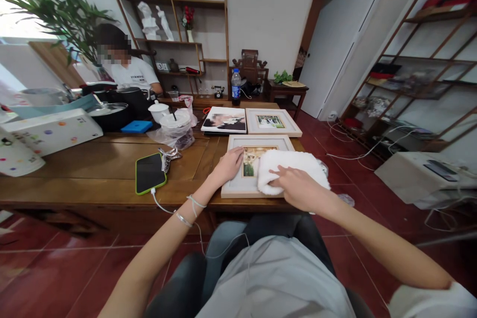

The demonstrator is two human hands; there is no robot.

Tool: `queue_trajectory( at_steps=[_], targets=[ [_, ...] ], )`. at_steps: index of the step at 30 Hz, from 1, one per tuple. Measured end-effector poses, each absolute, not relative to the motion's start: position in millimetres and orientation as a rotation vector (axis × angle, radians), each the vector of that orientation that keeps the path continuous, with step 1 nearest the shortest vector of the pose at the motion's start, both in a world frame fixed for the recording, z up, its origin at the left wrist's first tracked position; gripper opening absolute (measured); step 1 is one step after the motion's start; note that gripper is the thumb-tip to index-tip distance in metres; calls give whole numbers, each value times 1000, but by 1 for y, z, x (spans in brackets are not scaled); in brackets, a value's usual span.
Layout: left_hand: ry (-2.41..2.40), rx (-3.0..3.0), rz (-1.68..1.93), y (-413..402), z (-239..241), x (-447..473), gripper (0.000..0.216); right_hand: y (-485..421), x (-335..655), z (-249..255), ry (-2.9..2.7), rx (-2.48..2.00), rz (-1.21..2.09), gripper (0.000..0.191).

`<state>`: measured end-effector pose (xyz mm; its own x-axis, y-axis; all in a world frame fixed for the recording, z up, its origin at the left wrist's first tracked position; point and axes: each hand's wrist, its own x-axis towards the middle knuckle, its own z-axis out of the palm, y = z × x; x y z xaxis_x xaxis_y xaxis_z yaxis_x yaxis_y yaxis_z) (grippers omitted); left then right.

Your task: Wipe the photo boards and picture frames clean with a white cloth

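A picture frame (231, 190) with a pale border lies flat at the table's front edge, a small picture at its middle. My left hand (228, 163) rests on its left side, fingers stretched out and holding nothing. With my right hand (292, 184) I grip a fluffy white towel (298, 161), which covers the right part of the frame and some of the picture. Under the towel's right end something shiny peeks out, too hidden to name. Just behind lies a second picture frame (294, 130), beside a flat photo album or board (223, 120).
On the wooden table (108, 159) a phone (150, 174) charges by a white cable. Behind it are a blue box (136, 126), a plastic-wrapped cup (175, 121) and pots. A bottle (236, 87) stands at the back. Another person (132, 72) sits far left.
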<state>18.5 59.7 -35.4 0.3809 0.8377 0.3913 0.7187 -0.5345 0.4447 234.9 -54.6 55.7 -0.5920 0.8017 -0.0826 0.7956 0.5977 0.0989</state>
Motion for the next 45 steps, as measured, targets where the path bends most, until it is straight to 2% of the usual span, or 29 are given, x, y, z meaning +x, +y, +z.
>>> queue_trajectory(
  at_steps=[3, 6, 9, 13, 16, 23, 32, 38, 40, 42, 44, 45],
  targets=[
    [1408, 2427, 864, 60, -36, 19, 37, -46, 253, 60, 2597, 1624, 119, 53],
    [1398, 2410, 876, 60, -36, 19, 37, -42, 258, 61, 2620, 1913, 344, 57],
    [1356, 2405, 900, 59, -34, 19, 38, -50, 241, 49, 2782, 1870, 484, 60],
    [1298, 2373, 951, 58, -30, 18, 42, -67, 199, 26, 2938, 1436, 224, 53],
    [1276, 2363, 962, 61, -30, 18, 42, -69, 173, 16, 2952, 1338, 134, 44],
    [1246, 2482, 956, 66, -38, 17, 39, -58, 171, 18, 2943, 1314, 135, 39],
    [1298, 2510, 814, 63, -37, 16, 38, -70, 255, 46, 2676, 1538, 196, 43],
    [1327, 2499, 795, 59, -32, 18, 37, -40, 293, 64, 2741, 1762, 0, 51],
    [1326, 2502, 803, 56, -31, 18, 38, -13, 293, 70, 2815, 1993, 96, 45],
    [1335, 2495, 810, 54, -30, 18, 41, 18, 283, 75, 2825, 2309, 398, 40],
    [1346, 2487, 812, 52, -30, 18, 45, 46, 264, 77, 2937, 2322, 625, 46],
    [1349, 2485, 812, 52, -30, 18, 46, 57, 252, 76, 3036, 2177, 666, 48]
  ],
)
